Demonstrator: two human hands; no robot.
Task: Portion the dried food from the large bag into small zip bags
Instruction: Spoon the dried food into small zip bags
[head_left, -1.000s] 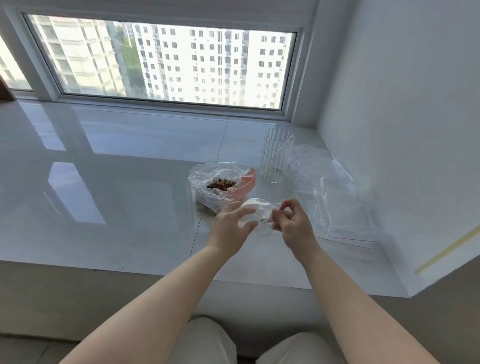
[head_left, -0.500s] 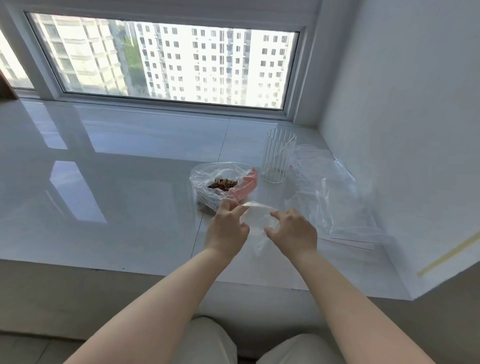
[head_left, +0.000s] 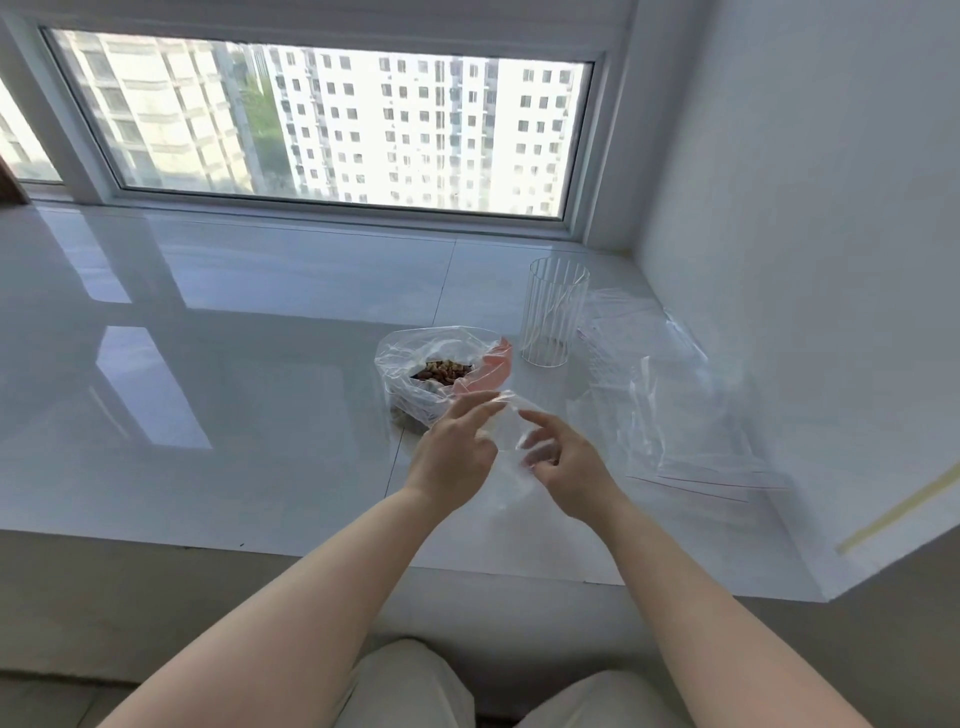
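A large clear bag (head_left: 415, 364) with brown dried food inside and a pink strip at its mouth stands open on the white sill. Just in front of it I hold a small clear zip bag (head_left: 506, 441) between both hands, above the sill. My left hand (head_left: 454, 452) pinches the bag's left upper edge with thumb and fingers. My right hand (head_left: 563, 462) holds its right side, fingers curled against the plastic. The small bag looks empty.
A clear ribbed cup (head_left: 553, 312) stands upright behind and to the right of the large bag. A pile of flat empty zip bags (head_left: 675, 410) lies by the right wall. The glossy white sill (head_left: 234, 364) stretches left; its front edge is near my knees.
Both hands have shifted slightly down and toward me with the small bag, and the bag has been pulled more open and upright between them. The large bag and cup have not moved.
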